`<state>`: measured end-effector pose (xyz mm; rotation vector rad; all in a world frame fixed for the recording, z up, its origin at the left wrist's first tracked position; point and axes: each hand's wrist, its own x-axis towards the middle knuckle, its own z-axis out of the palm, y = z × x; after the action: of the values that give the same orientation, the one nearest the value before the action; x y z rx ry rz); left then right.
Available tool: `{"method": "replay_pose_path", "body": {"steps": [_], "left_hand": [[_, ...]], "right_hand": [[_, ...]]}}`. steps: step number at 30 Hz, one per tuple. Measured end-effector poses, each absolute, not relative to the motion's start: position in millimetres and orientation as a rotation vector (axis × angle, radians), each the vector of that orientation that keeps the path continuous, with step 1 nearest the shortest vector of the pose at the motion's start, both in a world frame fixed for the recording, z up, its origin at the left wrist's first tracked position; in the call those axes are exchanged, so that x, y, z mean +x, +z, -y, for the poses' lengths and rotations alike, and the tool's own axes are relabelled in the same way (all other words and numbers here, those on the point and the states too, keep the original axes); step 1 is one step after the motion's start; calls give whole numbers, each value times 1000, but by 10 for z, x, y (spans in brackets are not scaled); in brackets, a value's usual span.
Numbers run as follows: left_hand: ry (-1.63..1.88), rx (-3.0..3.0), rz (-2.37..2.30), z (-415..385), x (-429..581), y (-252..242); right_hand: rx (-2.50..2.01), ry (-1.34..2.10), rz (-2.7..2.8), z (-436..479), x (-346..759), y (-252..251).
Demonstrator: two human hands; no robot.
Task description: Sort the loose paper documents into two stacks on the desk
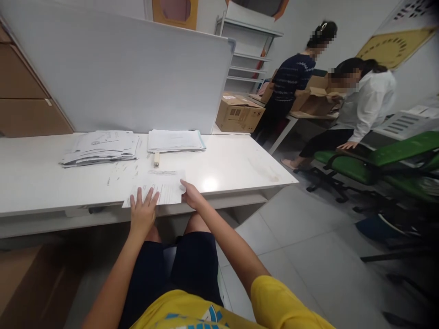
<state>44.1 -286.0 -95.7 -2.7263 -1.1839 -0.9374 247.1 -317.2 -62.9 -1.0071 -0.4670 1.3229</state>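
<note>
Head camera: a printed sheet (168, 187) lies at the front edge of the white worktop (233, 160), directly before the seated person, its lower part reaching over that edge. It is white and thin, with an uneven, stepped outline, so it may be more than one piece overlapping; I cannot tell how many. Short grey lines of print run across its upper part, and a block of finer text fills the middle and lower area.

None of that print is large or sharp enough to read. The left paper stack (103, 146), loosely layered with ragged edges, has a small dark figure and print on its top page, equally illegible. The right paper stack (174, 140) is neater, with a bluish edge at its right end and only faint marks on top. On the cardboard box (240, 114) beyond the worktop's far edge are dark square patches and a pale label, too small to make out.

The left hand (143, 212) is spread, palm down, its fingertips resting on the sheet's lower left part. The right hand (191, 194) grips the sheet's right edge, thumb on top and the other fingers largely hidden. A small cream-coloured object (157, 160) sits just in front of the right paper stack, beyond the sheet and apart from both hands.
</note>
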Motion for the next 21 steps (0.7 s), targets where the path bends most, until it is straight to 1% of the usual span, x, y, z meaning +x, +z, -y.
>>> {"method": "replay_pose_path", "body": {"steps": [5, 9, 12, 16, 18, 21], "left_hand": [[-894, -2777, 1139, 2785, 617, -928], [-928, -2830, 1125, 2733, 677, -974], [-1239, -2760, 1174, 2557, 742, -929], [-1794, -2388, 1499, 2086, 944, -725], [-1914, -2345, 1588, 1871, 1038, -646], [-1913, -2553, 1446, 1730, 1099, -614]], "right_hand": [[-1032, 1257, 570, 3168, 2489, -751], [-1120, 1035, 708, 3132, 2638, -764], [-1128, 889, 869, 3084, 2844, -708], [-1160, 812, 857, 2956, 3129, -696], [-1168, 794, 748, 2886, 3227, -743], [-1180, 757, 671, 2821, 3293, -837]]}}
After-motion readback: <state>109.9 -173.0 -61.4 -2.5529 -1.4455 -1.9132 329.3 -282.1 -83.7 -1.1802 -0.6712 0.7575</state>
